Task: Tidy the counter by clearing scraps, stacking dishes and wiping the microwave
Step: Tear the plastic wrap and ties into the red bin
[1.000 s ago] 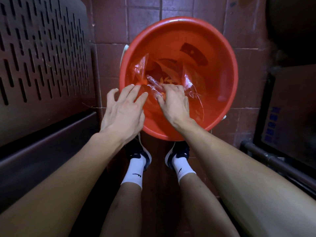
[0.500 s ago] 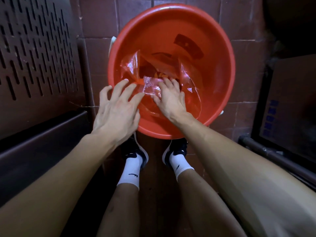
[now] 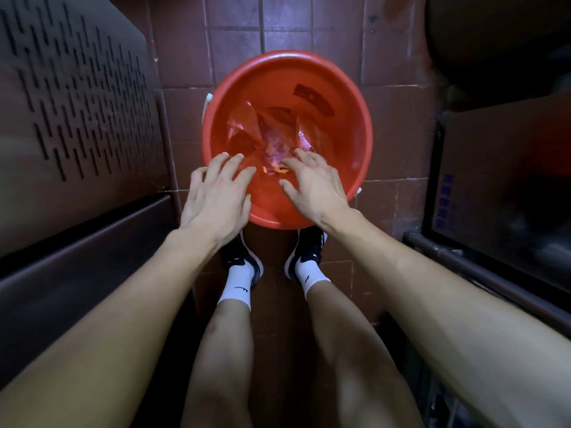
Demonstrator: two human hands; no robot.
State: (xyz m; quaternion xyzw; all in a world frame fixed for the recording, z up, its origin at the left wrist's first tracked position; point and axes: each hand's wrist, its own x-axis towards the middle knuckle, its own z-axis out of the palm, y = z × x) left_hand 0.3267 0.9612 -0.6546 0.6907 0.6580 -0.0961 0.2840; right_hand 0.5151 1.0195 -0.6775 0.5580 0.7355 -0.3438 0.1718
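Both hands hover palm-down over red bin (image 3: 346, 97), which stands on tiled floor (image 3: 234, 50) just ahead of feet, so anything let go falls inside. Left hand (image 3: 217, 193) w/ fingers spread, holding nothing, above near rim. Right hand (image 3: 313, 188) likewise released, fingertips near orange scraps (image 3: 275, 168) lying w/ clear plastic bag (image 3: 247, 131) at bin bottom. Scrap-clearing step appears done.
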